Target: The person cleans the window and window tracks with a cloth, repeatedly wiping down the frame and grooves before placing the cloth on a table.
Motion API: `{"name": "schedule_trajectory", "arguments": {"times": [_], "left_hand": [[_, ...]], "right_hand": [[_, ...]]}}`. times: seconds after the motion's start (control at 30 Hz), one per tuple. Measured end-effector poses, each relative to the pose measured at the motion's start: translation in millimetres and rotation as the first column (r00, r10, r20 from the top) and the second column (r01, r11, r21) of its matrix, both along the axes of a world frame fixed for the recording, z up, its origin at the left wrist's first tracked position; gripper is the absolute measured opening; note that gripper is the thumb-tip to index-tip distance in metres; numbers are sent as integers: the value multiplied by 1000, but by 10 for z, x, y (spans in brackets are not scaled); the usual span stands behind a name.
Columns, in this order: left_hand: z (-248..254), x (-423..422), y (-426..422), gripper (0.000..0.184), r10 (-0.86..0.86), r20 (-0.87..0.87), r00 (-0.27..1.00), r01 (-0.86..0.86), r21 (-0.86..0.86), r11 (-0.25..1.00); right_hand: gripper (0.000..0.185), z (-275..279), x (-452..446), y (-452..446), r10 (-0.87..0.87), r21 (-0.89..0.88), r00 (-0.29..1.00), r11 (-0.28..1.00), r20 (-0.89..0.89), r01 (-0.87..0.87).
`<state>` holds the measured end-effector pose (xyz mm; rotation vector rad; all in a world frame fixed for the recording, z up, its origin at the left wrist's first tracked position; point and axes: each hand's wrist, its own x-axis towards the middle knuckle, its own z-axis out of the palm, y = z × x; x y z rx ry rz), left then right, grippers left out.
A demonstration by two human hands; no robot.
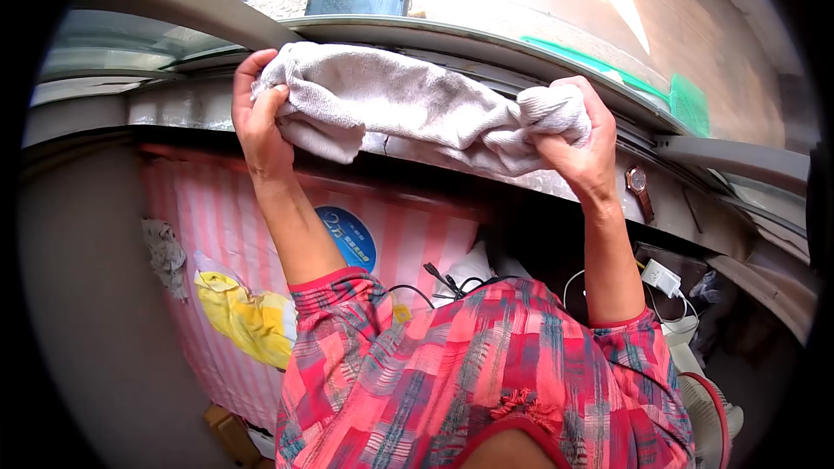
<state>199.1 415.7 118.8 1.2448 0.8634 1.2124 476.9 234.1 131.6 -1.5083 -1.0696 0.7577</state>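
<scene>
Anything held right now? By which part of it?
Yes, a grayish-white cloth, held by its two ends: left hand pinches one, right hand grips the other, bunched up.

The left hand (263,117) and right hand (586,143) grip opposite ends of a white cloth (408,95), stretched above the window ledge (174,106) (grey smudges noted on the fabric). A wristwatch (637,181) lies near the right hand; a phone (358,0) rests beyond the cloth, and a yellow-and-white cloth (248,320) lies on the striped sheet (417,239).
</scene>
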Motion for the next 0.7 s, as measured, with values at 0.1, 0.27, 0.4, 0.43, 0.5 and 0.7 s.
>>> {"name": "schedule_trajectory", "arguments": {"times": [0.1,0.27,0.4,0.43,0.5,0.7], "left_hand": [[79,160,137,37,129,-407,904,-59,180,982],[-274,518,65,41,806,-417,420,-14,885,465],[-355,452,-135,24,636,-468,614,128,854,505],[-336,481,-155,22,613,-559,558,223,813,538],[-347,482,-171,24,605,-733,311,257,678,689],[-335,609,31,41,315,-948,49,126,319,939]], "right_hand": [[32,-74,-114,164,-109,172,952,983,285,61],[43,-228,-211,331,-43,115,619,990,784,-77],[34,-377,-240,333,20,97,557,979,830,-180],[35,-383,-252,337,30,84,543,979,839,-184],[35,-397,-258,354,59,50,532,981,845,-189],[38,-325,-303,398,126,-4,622,981,773,-193]]}}
